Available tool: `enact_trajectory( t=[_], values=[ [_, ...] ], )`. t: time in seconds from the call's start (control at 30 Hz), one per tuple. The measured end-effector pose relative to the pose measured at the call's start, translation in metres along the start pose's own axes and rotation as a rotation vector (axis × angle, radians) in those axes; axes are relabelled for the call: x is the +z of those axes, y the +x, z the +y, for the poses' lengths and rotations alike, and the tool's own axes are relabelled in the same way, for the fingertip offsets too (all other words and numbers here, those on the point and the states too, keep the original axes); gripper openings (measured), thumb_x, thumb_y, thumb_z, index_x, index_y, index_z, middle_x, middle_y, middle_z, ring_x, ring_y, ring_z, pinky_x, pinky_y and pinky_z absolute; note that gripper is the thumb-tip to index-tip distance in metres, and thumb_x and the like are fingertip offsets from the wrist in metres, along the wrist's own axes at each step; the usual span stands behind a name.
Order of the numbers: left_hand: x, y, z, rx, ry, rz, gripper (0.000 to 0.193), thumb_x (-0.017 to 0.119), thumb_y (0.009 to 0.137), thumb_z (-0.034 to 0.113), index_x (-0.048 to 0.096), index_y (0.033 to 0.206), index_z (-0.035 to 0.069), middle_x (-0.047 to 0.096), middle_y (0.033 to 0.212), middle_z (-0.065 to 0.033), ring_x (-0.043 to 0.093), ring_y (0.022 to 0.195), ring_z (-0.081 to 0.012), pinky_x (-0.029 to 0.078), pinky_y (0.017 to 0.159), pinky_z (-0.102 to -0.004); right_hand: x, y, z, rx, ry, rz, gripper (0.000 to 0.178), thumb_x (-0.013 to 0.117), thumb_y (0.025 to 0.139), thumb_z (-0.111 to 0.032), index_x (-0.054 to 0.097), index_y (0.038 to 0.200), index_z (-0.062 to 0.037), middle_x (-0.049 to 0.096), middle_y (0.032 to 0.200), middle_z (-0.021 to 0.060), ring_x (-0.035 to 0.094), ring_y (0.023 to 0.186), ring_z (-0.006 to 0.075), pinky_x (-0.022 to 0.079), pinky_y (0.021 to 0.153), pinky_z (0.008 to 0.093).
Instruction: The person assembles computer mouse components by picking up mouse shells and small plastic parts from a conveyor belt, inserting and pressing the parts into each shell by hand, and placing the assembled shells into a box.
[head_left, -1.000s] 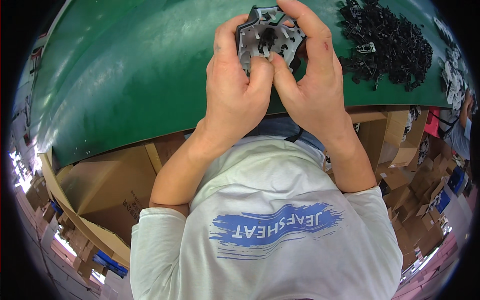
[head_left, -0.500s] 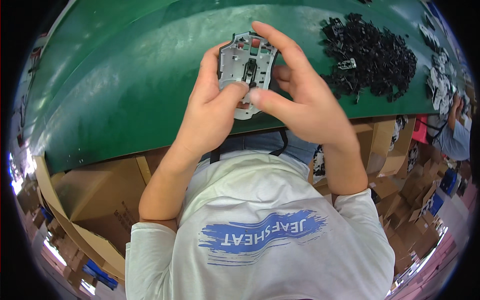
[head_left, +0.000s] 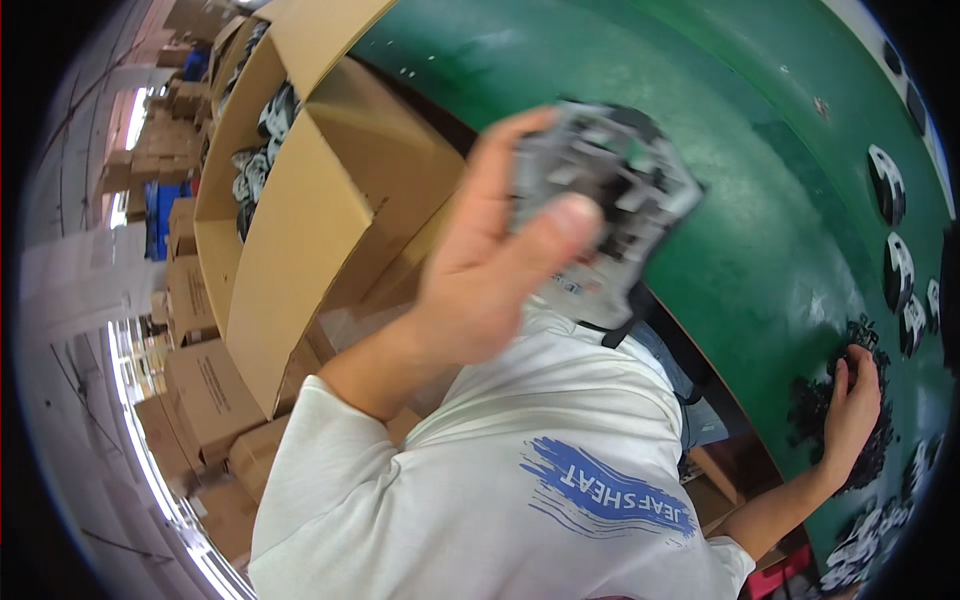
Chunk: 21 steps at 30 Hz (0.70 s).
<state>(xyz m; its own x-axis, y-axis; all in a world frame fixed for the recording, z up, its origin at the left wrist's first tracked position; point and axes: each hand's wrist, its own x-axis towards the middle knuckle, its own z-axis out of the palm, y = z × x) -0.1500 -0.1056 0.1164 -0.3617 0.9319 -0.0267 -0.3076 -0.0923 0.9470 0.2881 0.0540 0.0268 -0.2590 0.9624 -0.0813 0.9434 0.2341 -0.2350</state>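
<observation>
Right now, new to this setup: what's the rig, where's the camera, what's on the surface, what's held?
There's no robot here: these are a person's bare hands. The camera is a wide fisheye worn on their head, looking down, so straight edges bend. The left hand holds a grey shell, blurred, so its fine detail is unclear. The right hand is at a pile of small black parts; whether it grips one can't be told. The pile lies on a green table, with white-and-black shells nearby. At picture left stands an open cardboard box.
</observation>
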Motion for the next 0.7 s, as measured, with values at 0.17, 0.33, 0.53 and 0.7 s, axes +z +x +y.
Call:
enact_trajectory(
  t=[0.17, 0.33, 0.53, 0.7],
  values=[
    [-0.115, 0.007, 0.091, 0.459, 0.744, 0.541, 0.037, 0.058, 0.11, 0.022, 0.053, 0.141, 0.002, 0.068, 0.126, -0.0116, 0.072, 0.107, -0.0218, 0.061, 0.09, -0.034, 0.002, 0.015, -0.021, -0.149, -0.013, 0.105, 0.018, 0.062, 0.106, -0.014, 0.064, 0.119, -0.001, 0.073, 0.109, 0.0126, 0.071, 0.095, 0.0304, 0.054, 0.087, 0.0393],
    [-0.411, -0.01, 0.159, 0.169, 1.073, 0.971, 0.032, 0.061, 0.105, 0.02, 0.061, 0.135, 0.007, 0.069, 0.111, -0.0032, 0.066, 0.086, -0.0136, 0.054, 0.074, -0.0291, 0.008, 0.025, -0.041, -0.06, 0.17, 0.149, 0.018, 0.062, 0.107, -0.014, 0.065, 0.118, -0.0007, 0.072, 0.103, 0.0122, 0.07, 0.092, 0.0253, 0.054, 0.086, 0.0362],
    [-0.562, -0.078, 0.218, -0.447, 1.105, 1.283, 0.045, 0.069, 0.099, 0.033, 0.062, 0.139, 0.013, 0.07, 0.107, -0.0046, 0.068, 0.091, -0.0178, 0.053, 0.073, -0.0336, 0.025, 0.017, -0.017, -0.013, 0.353, 0.103, 0.018, 0.064, 0.107, -0.013, 0.066, 0.118, 0.0018, 0.07, 0.1, 0.0091, 0.066, 0.089, 0.0203, 0.053, 0.085, 0.0328],
    [-0.556, -0.029, 0.157, -0.521, 1.126, 1.177, 0.052, 0.073, 0.096, 0.051, 0.073, 0.131, 0.013, 0.075, 0.117, -0.0086, 0.067, 0.108, -0.0236, 0.054, 0.092, -0.0406, -0.004, -0.003, -0.031, 0.144, 0.285, 0.029, 0.013, 0.068, 0.103, -0.005, 0.067, 0.113, 0.0028, 0.07, 0.102, 0.0108, 0.067, 0.089, 0.0235, 0.054, 0.088, 0.034]
  ],
)
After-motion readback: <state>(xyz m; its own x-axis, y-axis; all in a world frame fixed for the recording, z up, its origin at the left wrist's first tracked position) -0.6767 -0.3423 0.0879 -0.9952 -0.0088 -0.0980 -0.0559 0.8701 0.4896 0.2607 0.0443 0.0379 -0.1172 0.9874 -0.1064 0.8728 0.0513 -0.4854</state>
